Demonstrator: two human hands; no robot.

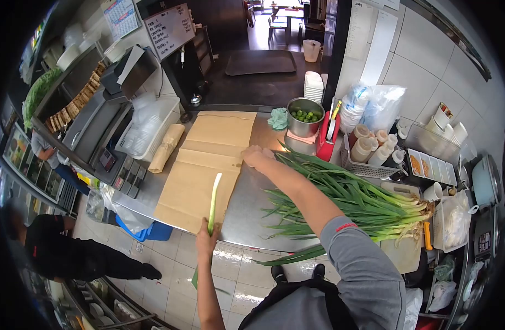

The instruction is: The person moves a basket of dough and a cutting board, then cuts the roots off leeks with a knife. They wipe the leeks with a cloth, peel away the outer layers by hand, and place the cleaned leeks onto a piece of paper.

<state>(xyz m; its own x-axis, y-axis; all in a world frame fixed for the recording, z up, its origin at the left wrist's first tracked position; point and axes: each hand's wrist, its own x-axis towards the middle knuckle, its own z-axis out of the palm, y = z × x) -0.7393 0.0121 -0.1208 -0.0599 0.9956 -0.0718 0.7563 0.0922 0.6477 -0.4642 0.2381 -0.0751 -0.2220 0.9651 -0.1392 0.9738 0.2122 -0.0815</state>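
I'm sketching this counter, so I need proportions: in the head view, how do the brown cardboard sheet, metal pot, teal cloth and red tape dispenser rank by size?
1. Brown cardboard sheet
2. Metal pot and red tape dispenser: too alike to rank
3. Teal cloth

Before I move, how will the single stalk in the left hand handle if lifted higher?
The stalk looks fairly stiff at its pale end, which stands out nearly straight beyond the left hand. Its green leaves droop below, so likely floppy. Being slim, it's probably light.
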